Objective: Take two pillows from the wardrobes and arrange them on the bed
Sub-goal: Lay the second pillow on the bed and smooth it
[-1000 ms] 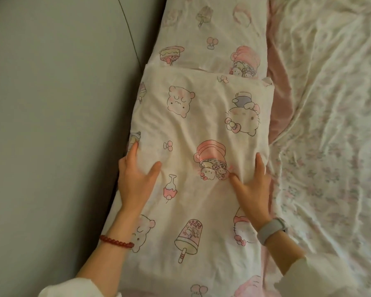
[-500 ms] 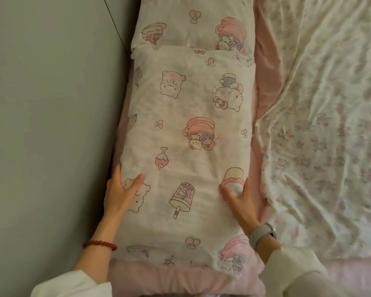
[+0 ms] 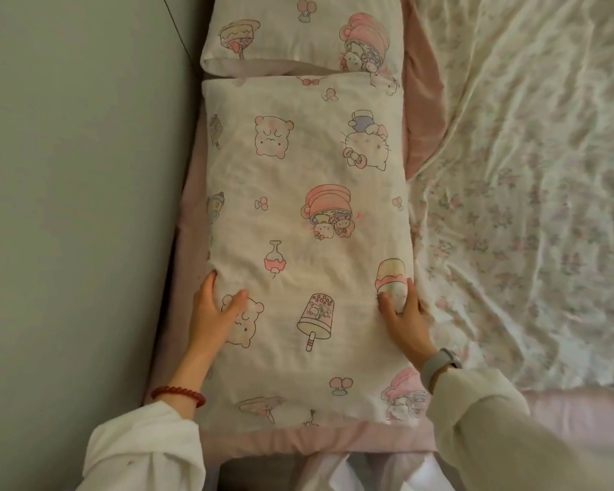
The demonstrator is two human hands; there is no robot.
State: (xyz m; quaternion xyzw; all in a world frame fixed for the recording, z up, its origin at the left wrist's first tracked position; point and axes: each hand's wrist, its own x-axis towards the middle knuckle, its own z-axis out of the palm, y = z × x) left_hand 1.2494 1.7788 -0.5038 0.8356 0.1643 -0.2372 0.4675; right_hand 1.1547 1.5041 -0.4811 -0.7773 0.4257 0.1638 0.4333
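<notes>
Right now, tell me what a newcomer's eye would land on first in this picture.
First, the near pillow with pink cartoon prints, lying lengthwise along the grey wall. The left hand and right hand press on its two long sides. Beyond its far end lies a second pillow in the same print, and a crumpled floral blanket fills the right of the bed.
</notes>
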